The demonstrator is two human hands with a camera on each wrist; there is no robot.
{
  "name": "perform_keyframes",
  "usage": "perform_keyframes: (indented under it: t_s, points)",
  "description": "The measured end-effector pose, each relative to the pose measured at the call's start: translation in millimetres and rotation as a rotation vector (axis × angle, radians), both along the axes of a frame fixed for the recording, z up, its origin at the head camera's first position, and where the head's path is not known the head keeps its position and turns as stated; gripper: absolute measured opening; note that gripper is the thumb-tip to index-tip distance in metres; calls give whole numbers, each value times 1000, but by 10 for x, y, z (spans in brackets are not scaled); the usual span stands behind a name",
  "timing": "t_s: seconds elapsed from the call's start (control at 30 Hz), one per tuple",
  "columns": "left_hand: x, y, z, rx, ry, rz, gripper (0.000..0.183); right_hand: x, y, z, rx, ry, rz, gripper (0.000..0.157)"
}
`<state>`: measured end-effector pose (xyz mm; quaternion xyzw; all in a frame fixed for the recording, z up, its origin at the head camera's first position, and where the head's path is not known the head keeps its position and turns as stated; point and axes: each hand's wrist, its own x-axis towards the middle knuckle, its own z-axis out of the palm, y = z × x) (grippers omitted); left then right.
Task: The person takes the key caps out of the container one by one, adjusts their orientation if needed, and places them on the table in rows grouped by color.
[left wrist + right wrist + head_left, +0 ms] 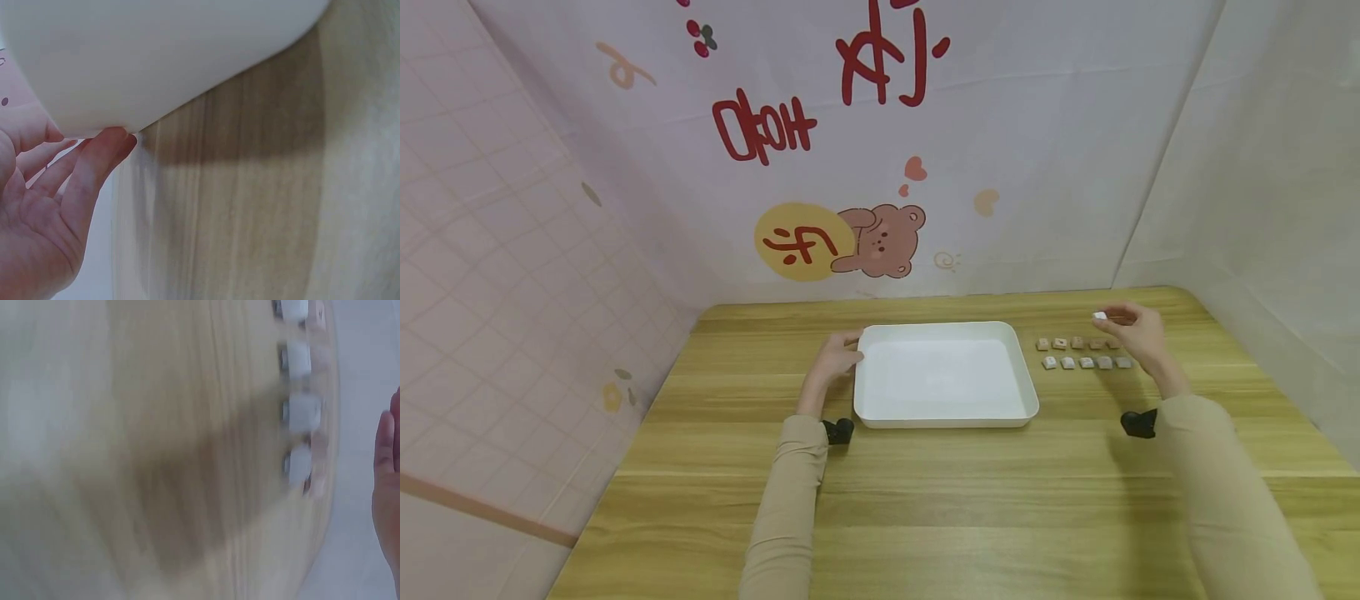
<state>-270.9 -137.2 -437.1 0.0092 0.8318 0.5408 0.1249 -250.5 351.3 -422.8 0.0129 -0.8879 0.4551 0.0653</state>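
A shallow white rectangular tray [945, 422] lies on the wooden table. My left hand [837, 358] grips its left rim near the far corner; the left wrist view shows fingertips pressed along the tray wall [156, 56]. Above the table, right of the tray, my right hand [1138, 333] pinches a small white block [1100, 316], shaped like a keycap, between thumb and fingers. Beneath that hand, similar small blocks stand in two rows, brown ones [1060, 343] behind and white to grey ones [1068, 363] in front. Only part of the right hand [387, 487] shows in the right wrist view.
The wooden table [925, 517] reaches back to a white wall covering [1037, 125] printed with a bear and red characters. Patterned covering also hangs along the left side. A black wrist strap mount [1138, 423] sits at the right sleeve, another [838, 431] at the left.
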Motion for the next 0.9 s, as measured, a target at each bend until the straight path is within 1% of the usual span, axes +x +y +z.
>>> perform_keyframes:
  t_s: [0.07,0.23,0.3,0.43,0.67,0.9]
  points:
    - [8,1,6,-1,1,-2,57,39,83,-15,13,-11,-18,55]
    - [15,8,9,-4,7,-2,57,143,303,-95,100,-60,-55,54]
    - [14,9,6,-5,11,0,58,186,378,-130,133,-87,-58,54]
    - [11,9,7,-5,17,2,58,248,486,-190,155,-137,-56,54]
    - [8,8,10,-10,15,2,58,256,539,-291,270,-121,-72,47]
    - [26,12,20,-5,17,-6,58,270,522,-295,301,-164,-66,48]
